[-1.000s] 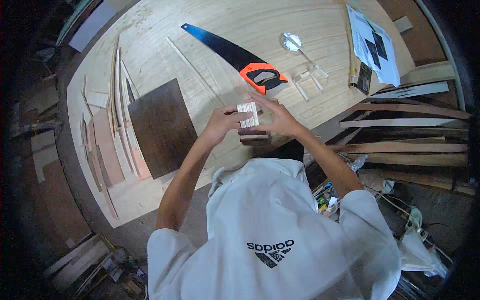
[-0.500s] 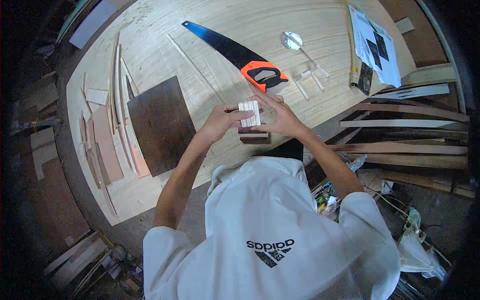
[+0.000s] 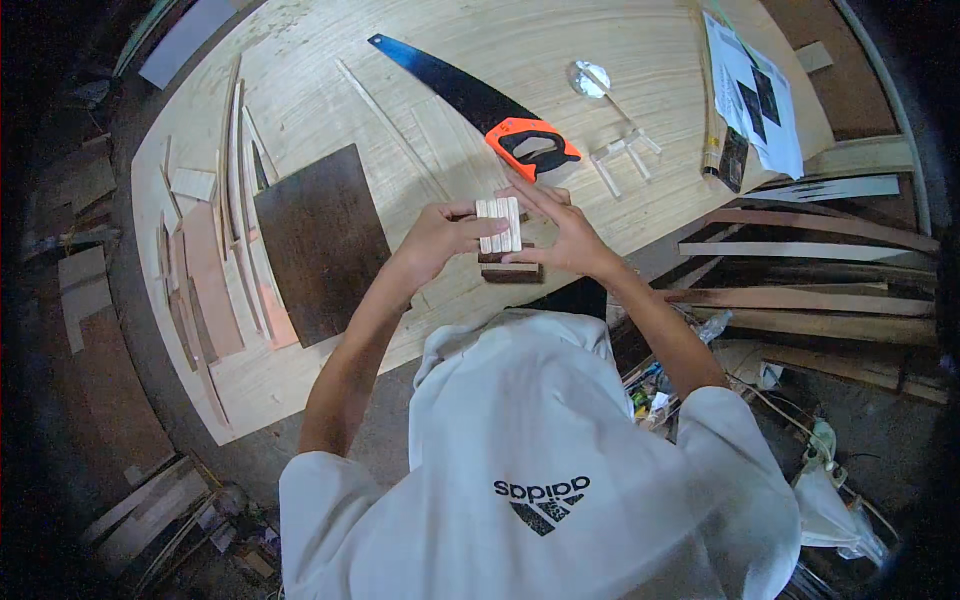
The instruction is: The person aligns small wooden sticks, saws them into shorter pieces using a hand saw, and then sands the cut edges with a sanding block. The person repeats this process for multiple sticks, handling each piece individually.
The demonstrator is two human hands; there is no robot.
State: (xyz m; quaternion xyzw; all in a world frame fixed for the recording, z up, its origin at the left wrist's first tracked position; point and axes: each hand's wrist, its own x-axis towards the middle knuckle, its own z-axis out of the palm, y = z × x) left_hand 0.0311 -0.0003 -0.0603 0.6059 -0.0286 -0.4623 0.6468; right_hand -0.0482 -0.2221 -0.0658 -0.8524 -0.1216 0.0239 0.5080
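Note:
My left hand (image 3: 437, 240) is closed round the left side of a small bundle of pale, striped wooden pieces (image 3: 499, 222), its thumb pressed on the front. My right hand (image 3: 560, 235) grips the same bundle from the right, fingers curved over the far side. Both hands hold it over a dark brown wooden block (image 3: 511, 275) near the table's front edge. Just beyond them lies a hand saw (image 3: 450, 92) with an orange and black handle. Left of my hands is a square dark brown board (image 3: 318, 250).
The pale wooden table (image 3: 648, 40) bears thin strips (image 3: 233, 170) and pink boards (image 3: 210, 280) at left, a small wooden frame (image 3: 630, 155) beside a silvery disc (image 3: 590, 79), and papers (image 3: 760, 110) at right. Long boards (image 3: 820, 248) and clutter lie beyond the right edge.
My hands stay on the bundle with only slight shifts of the fingers. The whole view has moved slightly, the table appearing a little higher.

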